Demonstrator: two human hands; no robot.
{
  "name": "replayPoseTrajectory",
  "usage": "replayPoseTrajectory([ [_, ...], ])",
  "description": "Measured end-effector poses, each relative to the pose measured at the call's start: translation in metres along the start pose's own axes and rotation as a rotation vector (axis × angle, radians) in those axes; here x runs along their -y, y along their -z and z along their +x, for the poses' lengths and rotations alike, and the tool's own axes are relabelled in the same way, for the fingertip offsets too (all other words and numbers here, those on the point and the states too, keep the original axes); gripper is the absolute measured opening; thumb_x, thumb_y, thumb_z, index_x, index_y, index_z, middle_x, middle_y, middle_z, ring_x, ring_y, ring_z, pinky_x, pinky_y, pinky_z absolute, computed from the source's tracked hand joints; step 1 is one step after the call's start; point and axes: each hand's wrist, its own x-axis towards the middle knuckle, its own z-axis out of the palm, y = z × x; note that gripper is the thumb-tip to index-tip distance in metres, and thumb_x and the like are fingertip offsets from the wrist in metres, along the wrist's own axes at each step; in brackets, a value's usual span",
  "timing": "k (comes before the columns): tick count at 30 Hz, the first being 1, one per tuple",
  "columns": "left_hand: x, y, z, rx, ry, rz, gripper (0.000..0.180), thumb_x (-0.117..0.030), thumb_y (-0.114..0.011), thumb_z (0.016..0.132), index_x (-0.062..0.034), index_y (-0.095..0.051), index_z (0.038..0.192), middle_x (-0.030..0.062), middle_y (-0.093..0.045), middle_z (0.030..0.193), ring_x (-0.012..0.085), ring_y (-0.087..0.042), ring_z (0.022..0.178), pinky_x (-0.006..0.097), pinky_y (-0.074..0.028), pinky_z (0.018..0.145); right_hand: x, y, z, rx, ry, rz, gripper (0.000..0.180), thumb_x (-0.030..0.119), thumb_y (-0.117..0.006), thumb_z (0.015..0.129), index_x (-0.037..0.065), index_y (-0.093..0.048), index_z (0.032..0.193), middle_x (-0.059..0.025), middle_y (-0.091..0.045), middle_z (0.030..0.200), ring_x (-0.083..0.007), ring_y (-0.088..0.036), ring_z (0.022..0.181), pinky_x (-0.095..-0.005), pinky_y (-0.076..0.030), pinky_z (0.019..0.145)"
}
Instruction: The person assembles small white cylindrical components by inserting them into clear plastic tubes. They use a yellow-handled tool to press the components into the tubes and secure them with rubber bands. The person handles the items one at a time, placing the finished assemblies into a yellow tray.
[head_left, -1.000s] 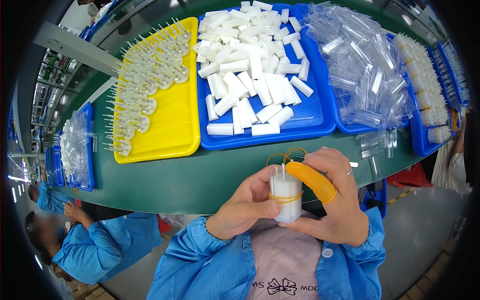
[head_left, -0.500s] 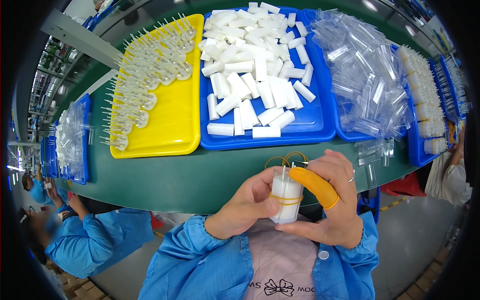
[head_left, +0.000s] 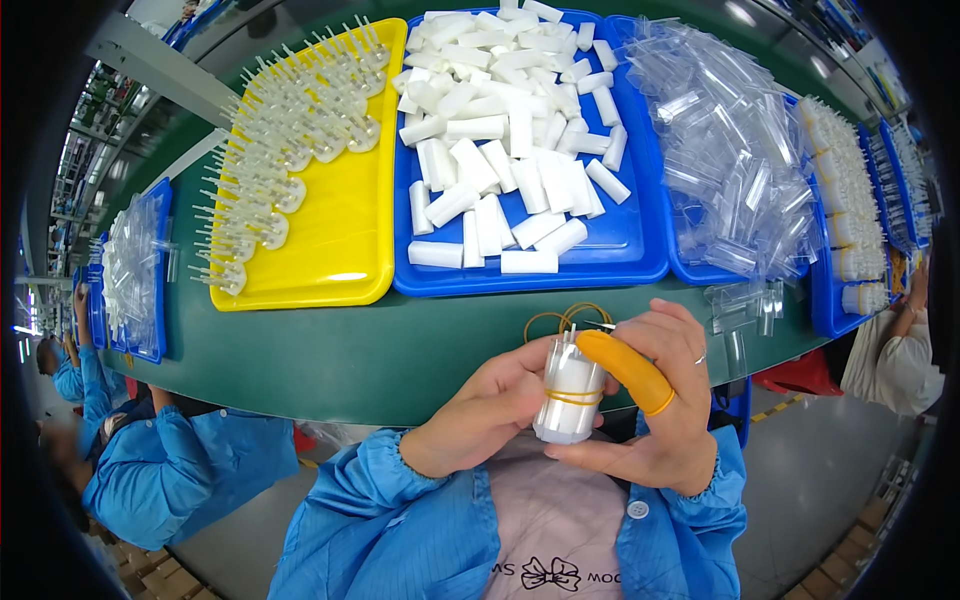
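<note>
The bundle of white tubes, bound by a yellow rubber band, sits upright between your hands, just above the near edge of the green table. Your left hand has its grip pinching the bundle from the side. Your right hand cradles it too, with an orange finger cot pressed against the top. Behind it lie loose rubber bands and a blue tray of white tubes.

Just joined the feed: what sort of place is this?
Likely a factory assembly line: trays of white tubes and clear parts on a long green bench, with another worker in a blue smock alongside.
</note>
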Motion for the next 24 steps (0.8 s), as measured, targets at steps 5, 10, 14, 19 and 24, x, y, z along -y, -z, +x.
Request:
replayPoseTrajectory([
  [5, 0.004, 0.0, 0.0, -0.124, -0.12, 0.237, 0.068, -0.035, -0.064, 0.086, -0.0047, -0.032, 0.137, 0.0081, -0.053, 0.119, 0.0158, -0.055, 0.106, 0.03, -0.044, 0.093, 0.004, -0.002, 0.001, 0.009, -0.047, 0.025, 0.067, 0.038, -0.08, 0.055, 0.007, -0.061, 0.111, -0.008, -0.052, 0.106, -0.028, -0.05, 0.1, -0.0481, -0.035, 0.094],
  [10, 0.013, 0.004, 0.003, -0.114, -0.13, 0.193, 0.066, -0.035, -0.064, 0.086, -0.0039, -0.033, 0.135, 0.0082, -0.053, 0.119, 0.0159, -0.055, 0.105, 0.03, -0.044, 0.091, -0.001, -0.007, -0.001, 0.002, -0.007, -0.016, 0.068, 0.039, -0.079, 0.056, 0.005, -0.061, 0.112, -0.0087, -0.052, 0.107, -0.0294, -0.05, 0.103, -0.0494, -0.033, 0.096],
  [14, 0.002, 0.007, 0.003, -0.077, 0.04, -0.024, 0.066, -0.033, -0.067, 0.084, -0.0032, -0.034, 0.134, 0.0067, -0.053, 0.12, 0.0139, -0.052, 0.109, 0.028, -0.043, 0.092, -0.004, -0.009, 0.0, 0.008, -0.028, -0.022, 0.066, 0.039, -0.078, 0.056, 0.005, -0.061, 0.11, -0.0083, -0.052, 0.107, -0.0286, -0.049, 0.104, -0.0492, -0.033, 0.096],
  [19, 0.009, 0.001, 0.003, -0.172, -0.141, 0.2, 0.066, -0.036, -0.066, 0.084, -0.0032, -0.035, 0.133, 0.0066, -0.052, 0.12, 0.0146, -0.051, 0.111, 0.028, -0.042, 0.094, 0.0, -0.011, 0.002, 0.002, -0.074, -0.031, 0.064, 0.038, -0.078, 0.057, 0.005, -0.062, 0.11, -0.0081, -0.053, 0.109, -0.028, -0.049, 0.104, -0.0484, -0.033, 0.096],
  [24, 0.017, 0.004, 0.005, -0.217, -0.111, 0.138, 0.08, -0.05, -0.068, 0.077, -0.005, -0.033, 0.134, 0.0064, -0.052, 0.121, 0.0175, -0.054, 0.108, 0.033, -0.044, 0.093, -0.005, -0.008, -0.006, 0.013, 0.031, -0.081, 0.072, 0.038, -0.078, 0.058, 0.006, -0.057, 0.119, -0.0096, -0.047, 0.12, -0.0271, -0.046, 0.109, -0.0497, -0.032, 0.097],
])
